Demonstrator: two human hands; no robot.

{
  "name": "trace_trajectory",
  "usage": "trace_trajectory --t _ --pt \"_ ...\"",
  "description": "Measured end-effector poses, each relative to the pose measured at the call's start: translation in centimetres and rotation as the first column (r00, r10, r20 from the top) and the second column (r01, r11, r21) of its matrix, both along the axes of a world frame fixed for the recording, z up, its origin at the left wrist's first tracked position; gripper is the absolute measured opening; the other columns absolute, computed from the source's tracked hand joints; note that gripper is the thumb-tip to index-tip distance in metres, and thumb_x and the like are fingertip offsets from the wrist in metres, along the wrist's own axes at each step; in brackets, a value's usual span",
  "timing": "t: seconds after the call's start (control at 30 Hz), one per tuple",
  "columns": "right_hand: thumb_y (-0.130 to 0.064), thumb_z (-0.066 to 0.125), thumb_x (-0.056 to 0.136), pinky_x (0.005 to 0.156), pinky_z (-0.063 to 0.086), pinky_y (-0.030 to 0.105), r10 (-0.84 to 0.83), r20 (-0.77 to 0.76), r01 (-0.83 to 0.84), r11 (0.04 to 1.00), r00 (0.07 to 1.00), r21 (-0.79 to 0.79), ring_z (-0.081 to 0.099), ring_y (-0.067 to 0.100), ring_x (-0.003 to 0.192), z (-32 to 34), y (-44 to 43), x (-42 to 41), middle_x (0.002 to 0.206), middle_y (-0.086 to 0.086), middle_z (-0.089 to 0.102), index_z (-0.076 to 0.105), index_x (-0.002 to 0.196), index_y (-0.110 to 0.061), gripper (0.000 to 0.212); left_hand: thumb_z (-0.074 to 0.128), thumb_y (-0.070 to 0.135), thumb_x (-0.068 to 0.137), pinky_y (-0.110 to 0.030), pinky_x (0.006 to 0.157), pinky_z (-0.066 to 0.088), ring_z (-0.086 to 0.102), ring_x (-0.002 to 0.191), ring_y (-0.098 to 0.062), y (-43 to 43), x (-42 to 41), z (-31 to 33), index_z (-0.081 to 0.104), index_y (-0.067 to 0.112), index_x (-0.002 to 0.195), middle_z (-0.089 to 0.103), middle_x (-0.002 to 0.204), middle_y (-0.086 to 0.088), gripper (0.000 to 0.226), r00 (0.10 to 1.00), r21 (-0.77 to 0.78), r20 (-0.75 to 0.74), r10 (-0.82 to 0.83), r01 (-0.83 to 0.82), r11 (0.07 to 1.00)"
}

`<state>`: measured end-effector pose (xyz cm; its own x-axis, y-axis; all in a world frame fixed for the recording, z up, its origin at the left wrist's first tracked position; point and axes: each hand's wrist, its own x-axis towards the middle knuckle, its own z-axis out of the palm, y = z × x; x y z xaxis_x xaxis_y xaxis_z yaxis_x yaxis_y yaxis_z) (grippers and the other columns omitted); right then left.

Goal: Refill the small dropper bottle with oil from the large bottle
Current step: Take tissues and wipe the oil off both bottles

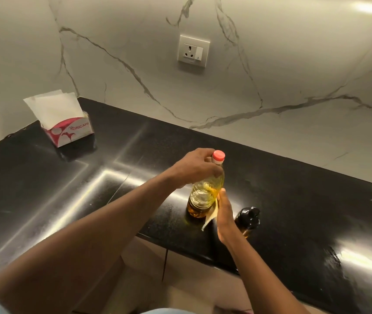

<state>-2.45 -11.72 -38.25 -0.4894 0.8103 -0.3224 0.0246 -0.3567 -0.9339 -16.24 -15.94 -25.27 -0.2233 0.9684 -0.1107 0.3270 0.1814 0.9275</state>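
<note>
The large clear oil bottle [205, 196] stands upright on the black counter, red cap [218, 156] on, with yellow oil low in it. My left hand [195, 168] grips its neck and shoulder just below the cap. My right hand [224, 214] presses a folded tissue [211, 217] against the bottle's right side. Just right of that hand stands the small dark dropper bottle [248, 219], black top on, partly hidden behind my right wrist.
A pink and white tissue box [69, 130] sits at the counter's back left corner. A wall socket [193, 51] is set in the marble backsplash. The counter's front edge [180, 248] runs just below the bottles, with cabinet doors beneath.
</note>
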Motion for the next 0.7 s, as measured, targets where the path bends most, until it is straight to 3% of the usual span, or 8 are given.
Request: trace_trajectory --t 0.1,0.2,0.3,0.4,0.5,0.57,0.63,0.7 --pt "-0.055 0.02 0.108 0.102 0.048 0.036 0.003 -0.06 -0.002 1.0 0.998 0.014 0.069 0.014 0.114 1.1 -0.1 0.1 0.119 -0.002 0.076 0.063 0.129 -0.022 0.058 0.08 0.03 0.088 -0.04 0.092 0.056 0.068 0.104 -0.016 0.1 0.4 -0.7 0.068 0.019 0.117 0.071 0.109 -0.003 0.033 0.999 0.025 0.018 0.05 -0.05 0.998" --pt "-0.06 0.017 0.106 0.095 0.051 0.033 -0.023 -0.109 0.031 0.997 0.994 0.071 0.07 0.014 0.113 1.8 0.4 0.1 0.12 0.0 0.075 0.061 0.134 -0.019 0.066 0.083 0.037 0.084 -0.044 0.098 0.056 0.069 0.104 -0.013 0.1 0.6 -1.5 0.074 0.022 0.109 0.073 0.106 0.003 0.03 0.992 0.071 0.006 0.126 -0.126 0.989" --pt "-0.065 0.015 0.105 0.098 0.049 0.032 0.006 -0.073 0.001 0.996 0.997 0.088 0.067 0.015 0.119 1.6 0.2 -0.3 0.122 -0.004 0.074 0.06 0.133 -0.026 0.066 0.084 0.029 0.083 -0.048 0.097 0.057 0.071 0.098 -0.013 0.1 0.6 -1.8 0.077 0.02 0.1 0.075 0.099 0.002 0.02 0.987 0.107 -0.02 0.16 -0.157 0.982" --pt "-0.066 0.013 0.103 0.097 0.044 0.028 0.037 0.009 -0.038 0.998 0.999 0.045 0.058 0.016 0.13 0.6 -0.1 -0.4 0.116 -0.016 0.07 0.062 0.12 -0.036 0.06 0.083 0.022 0.083 -0.049 0.094 0.06 0.074 0.094 -0.015 0.2 0.5 -2.0 0.076 0.017 0.103 0.075 0.096 -0.002 0.022 0.989 0.119 -0.024 0.144 -0.14 0.983" --pt "-0.07 0.013 0.101 0.109 0.044 0.04 0.051 -0.004 -0.051 0.998 0.999 0.027 0.065 0.019 0.123 1.0 0.4 -0.3 0.116 -0.006 0.076 0.066 0.122 -0.03 0.07 0.083 0.022 0.08 -0.052 0.095 0.059 0.073 0.096 -0.018 0.1 0.3 -2.2 0.075 0.017 0.106 0.075 0.097 -0.003 0.027 0.99 0.131 -0.012 0.137 -0.134 0.982" --pt "-0.068 0.013 0.102 0.101 0.052 0.039 0.048 -0.047 -0.046 0.998 0.998 0.042 0.072 0.016 0.111 2.0 0.7 -0.2 0.112 -0.003 0.078 0.066 0.12 -0.026 0.07 0.083 0.022 0.08 -0.052 0.096 0.058 0.072 0.098 -0.018 -0.1 0.2 -2.2 0.075 0.018 0.107 0.074 0.098 -0.003 0.029 0.99 0.138 -0.014 0.139 -0.136 0.981" --pt "-0.065 0.012 0.104 0.089 0.055 0.03 0.046 -0.072 -0.041 0.997 0.996 0.069 0.073 0.012 0.106 2.4 0.9 -0.2 0.109 -0.006 0.078 0.065 0.118 -0.026 0.068 0.082 0.021 0.081 -0.052 0.096 0.058 0.072 0.098 -0.018 -0.1 0.2 -2.3 0.075 0.018 0.108 0.074 0.098 -0.003 0.028 0.99 0.139 -0.009 0.141 -0.138 0.981" --pt "-0.067 0.013 0.103 0.094 0.053 0.031 0.048 -0.045 -0.043 0.994 0.998 0.098 0.071 0.013 0.113 2.2 0.5 -0.4 0.115 -0.006 0.077 0.064 0.125 -0.027 0.068 0.082 0.021 0.081 -0.052 0.096 0.058 0.072 0.098 -0.019 -0.1 0.2 -2.3 0.075 0.018 0.108 0.074 0.098 -0.003 0.029 0.991 0.132 -0.005 0.135 -0.133 0.982"
